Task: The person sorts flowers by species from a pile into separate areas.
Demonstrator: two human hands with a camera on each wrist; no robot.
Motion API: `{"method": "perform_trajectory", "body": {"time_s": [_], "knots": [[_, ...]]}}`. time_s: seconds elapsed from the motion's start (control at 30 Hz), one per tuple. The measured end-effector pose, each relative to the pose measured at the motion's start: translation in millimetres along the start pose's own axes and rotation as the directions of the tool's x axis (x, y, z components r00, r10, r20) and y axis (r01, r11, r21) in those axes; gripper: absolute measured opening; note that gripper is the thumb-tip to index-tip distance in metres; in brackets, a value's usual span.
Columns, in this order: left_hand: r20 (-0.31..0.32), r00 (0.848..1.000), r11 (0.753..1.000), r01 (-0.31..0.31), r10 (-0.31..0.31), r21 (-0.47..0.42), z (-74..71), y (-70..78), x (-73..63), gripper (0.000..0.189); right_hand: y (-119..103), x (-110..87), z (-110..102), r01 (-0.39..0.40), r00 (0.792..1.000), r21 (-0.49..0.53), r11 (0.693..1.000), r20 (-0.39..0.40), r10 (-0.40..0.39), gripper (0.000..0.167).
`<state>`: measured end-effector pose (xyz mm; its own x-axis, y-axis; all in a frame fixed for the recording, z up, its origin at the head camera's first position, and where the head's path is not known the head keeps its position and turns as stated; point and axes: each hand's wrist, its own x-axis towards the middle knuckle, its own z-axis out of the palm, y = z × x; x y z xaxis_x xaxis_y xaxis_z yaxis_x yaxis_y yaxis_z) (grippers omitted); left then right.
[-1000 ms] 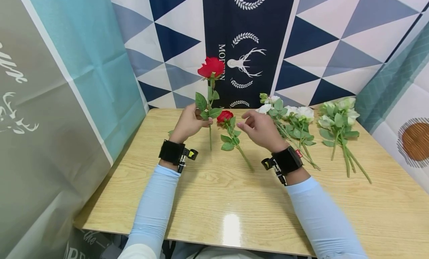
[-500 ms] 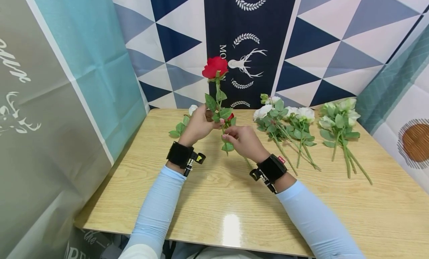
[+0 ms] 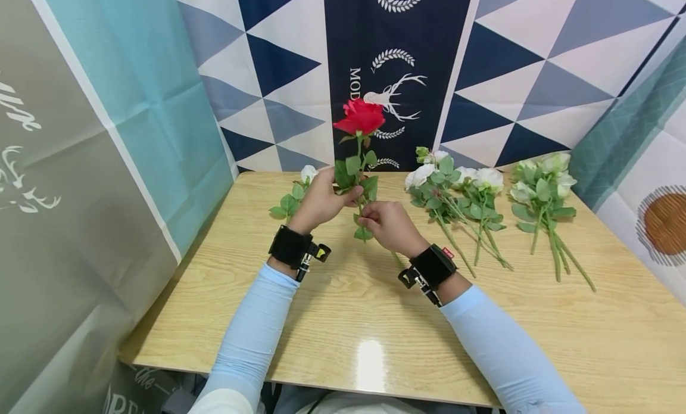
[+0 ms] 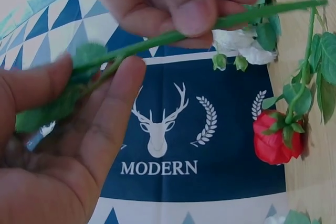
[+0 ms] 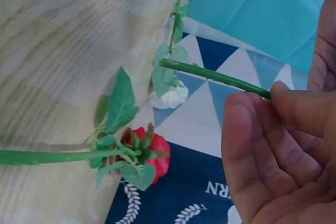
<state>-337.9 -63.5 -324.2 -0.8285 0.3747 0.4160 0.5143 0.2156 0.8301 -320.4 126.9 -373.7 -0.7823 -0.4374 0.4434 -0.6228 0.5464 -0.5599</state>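
A red rose [image 3: 360, 117] with a green leafy stem stands nearly upright above the table in the head view. My left hand [image 3: 323, 202] holds its stem just below the leaves, thumb against fingers. Lower down, my right hand [image 3: 393, 226] pinches the same stem [image 4: 157, 41] between thumb and fingertips. The cut stem end [image 5: 210, 74] sticks out past the right hand in the right wrist view. A second red rose [image 4: 278, 139] lies on the table behind my hands; they hide most of it in the head view.
One white rose [image 3: 308, 174] lies at the far left of the wooden table [image 3: 321, 318]. White roses [image 3: 420, 176] with long stems lie right of my hands, and another white bunch [image 3: 543, 187] farther right. Patterned cloth [image 3: 289, 62] hangs behind the table.
The left hand has moved right with the red rose, uncovering the white rose at left. The right hand came left and down and took the lower stem. The bloom has shifted right since half a second ago.
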Motion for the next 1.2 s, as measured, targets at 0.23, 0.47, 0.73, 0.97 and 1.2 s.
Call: {"method": "perform_trajectory", "body": {"time_s": [0.23, 0.47, 0.73, 0.97, 1.2], "knots": [[0.14, 0.99, 0.994, -0.032, 0.016, 0.109, -10.2, 0.7, -3.3, 0.021, 6, -0.8, 3, 0.006, 1.0, 0.021, 1.0, 0.028, -0.006, 0.006], [0.288, 0.958, 0.992, -0.046, 0.012, 0.114, -18.8, 3.6, -6.5, 0.019, 7, -1.8, 4, 0.01, 0.997, -0.018, 1.0, 0.073, -0.008, 0.006], [0.234, 0.971, 0.994, -0.071, 0.05, 0.08, -15.7, 2.7, -5.8, 0.026, 4, -3.4, 6, 0.046, 0.997, 0.031, 0.998, 0.059, -0.048, 0.002], [0.071, 0.996, 0.994, -0.051, 0.044, 0.101, -11.1, 5.3, -3.7, 0.022, -9, -2.7, 2, 0.025, 0.999, 0.068, 0.997, -0.033, -0.023, 0.019], [0.0, 0.999, 0.996, -0.054, 0.054, 0.078, -11.1, 6.8, -3.5, 0.021, -23, -2.9, -3, 0.034, 0.99, 0.108, 0.994, -0.138, -0.019, 0.015]]}}
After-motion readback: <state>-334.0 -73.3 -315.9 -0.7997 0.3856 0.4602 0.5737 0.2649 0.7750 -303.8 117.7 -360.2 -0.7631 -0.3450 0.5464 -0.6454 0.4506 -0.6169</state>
